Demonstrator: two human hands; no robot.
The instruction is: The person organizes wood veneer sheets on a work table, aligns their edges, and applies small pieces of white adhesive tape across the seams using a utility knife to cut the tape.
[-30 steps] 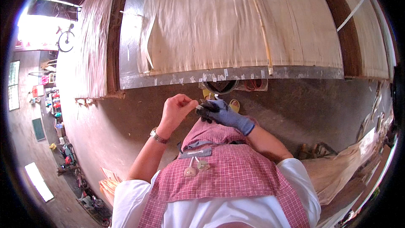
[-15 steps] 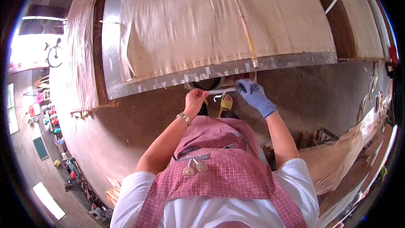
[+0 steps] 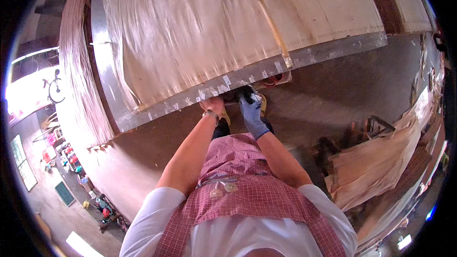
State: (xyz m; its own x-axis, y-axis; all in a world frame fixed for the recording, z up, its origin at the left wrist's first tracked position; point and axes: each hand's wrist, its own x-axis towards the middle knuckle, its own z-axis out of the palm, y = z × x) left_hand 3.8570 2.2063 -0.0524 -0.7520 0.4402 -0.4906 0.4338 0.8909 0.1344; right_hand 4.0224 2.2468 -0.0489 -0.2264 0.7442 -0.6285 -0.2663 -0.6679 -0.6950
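Observation:
My bare left hand [image 3: 213, 105], with a metal watch on its wrist, reaches down by the front edge of a grey metal sheet [image 3: 166, 108]; the edge hides its fingertips. Beside it, my right hand [image 3: 251, 109] wears a blue glove with black-coated fingers. These fingers look curled together, but what they hold cannot be made out. Both hands are close together over dark objects partly under the edge. Small white strips [image 3: 223, 87] are stuck along the metal border. A wide cream cloth-like sheet [image 3: 190, 33] covers most of the metal.
A bamboo pole [image 3: 271, 21] lies across the cream sheet, its tip at the metal edge. Below the edge, right of my hands, is a container with red things [image 3: 273, 81]. Crumpled brown sheeting [image 3: 371, 171] lies at right. Another hanging pale sheet [image 3: 78, 76] is at left.
Both hands have moved down and closer together, toward the metal edge. The white strip that was stretched between them no longer shows there. My view has turned and shifted slightly.

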